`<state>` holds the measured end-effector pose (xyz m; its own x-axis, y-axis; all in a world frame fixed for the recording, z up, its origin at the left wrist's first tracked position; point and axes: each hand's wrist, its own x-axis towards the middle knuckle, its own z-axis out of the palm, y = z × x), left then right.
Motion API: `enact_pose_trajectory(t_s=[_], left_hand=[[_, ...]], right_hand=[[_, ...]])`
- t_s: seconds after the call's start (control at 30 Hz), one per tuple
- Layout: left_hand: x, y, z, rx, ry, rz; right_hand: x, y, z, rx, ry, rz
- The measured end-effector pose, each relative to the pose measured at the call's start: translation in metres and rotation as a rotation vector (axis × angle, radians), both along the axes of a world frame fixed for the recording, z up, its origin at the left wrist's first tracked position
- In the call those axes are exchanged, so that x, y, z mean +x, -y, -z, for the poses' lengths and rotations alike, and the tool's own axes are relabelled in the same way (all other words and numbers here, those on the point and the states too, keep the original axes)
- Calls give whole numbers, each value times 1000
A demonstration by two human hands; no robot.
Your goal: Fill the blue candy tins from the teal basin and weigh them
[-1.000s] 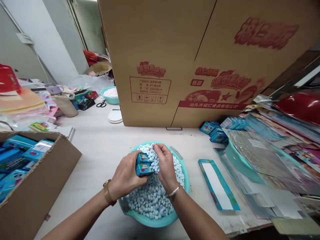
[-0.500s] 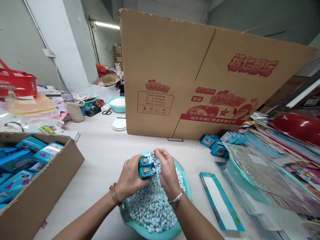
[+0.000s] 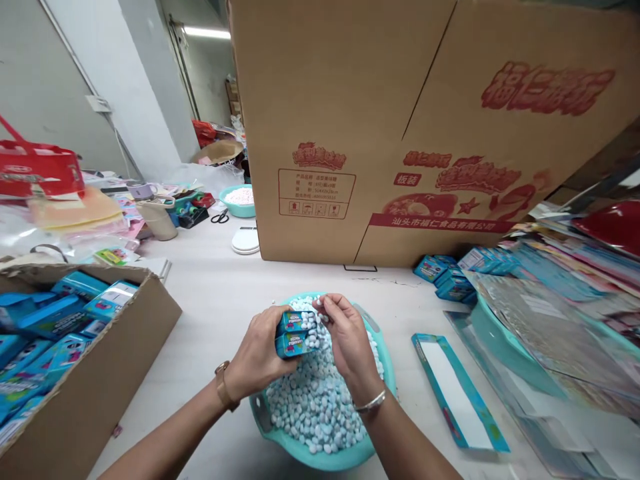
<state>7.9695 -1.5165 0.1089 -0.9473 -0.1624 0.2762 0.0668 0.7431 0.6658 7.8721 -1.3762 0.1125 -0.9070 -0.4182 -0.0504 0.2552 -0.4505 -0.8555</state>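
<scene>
My left hand grips two small blue candy boxes, stacked one on the other and lying on their sides. Pale blue and white candies fill their open ends, which face right. My right hand is beside these ends, thumb and fingers pinched on small candies. Both hands are above a turquoise basin heaped with the same candies.
At left, a cardboard box holds several blue boxes. A large carton stands behind the basin. On the right lie a flat blue tray and stacked printed sheets. Scissors and a white scale are farther back.
The view has shifted, so the carton looks closer and the basin sits slightly farther right. My left hand still holds both boxes; my right fingers remain pinched at their open ends.
</scene>
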Motion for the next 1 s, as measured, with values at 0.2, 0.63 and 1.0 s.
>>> enact_pose_trajectory(t_s=[0.2, 0.63, 1.0], left_hand=[[10, -3, 1, 318, 66, 92], [1, 0, 12, 441, 130, 216], [15, 20, 18, 683, 50, 266]], right_hand=[[3, 4, 12, 31, 53, 12], [6, 3, 18, 18, 107, 41], [-13, -48, 50, 435, -199, -83]])
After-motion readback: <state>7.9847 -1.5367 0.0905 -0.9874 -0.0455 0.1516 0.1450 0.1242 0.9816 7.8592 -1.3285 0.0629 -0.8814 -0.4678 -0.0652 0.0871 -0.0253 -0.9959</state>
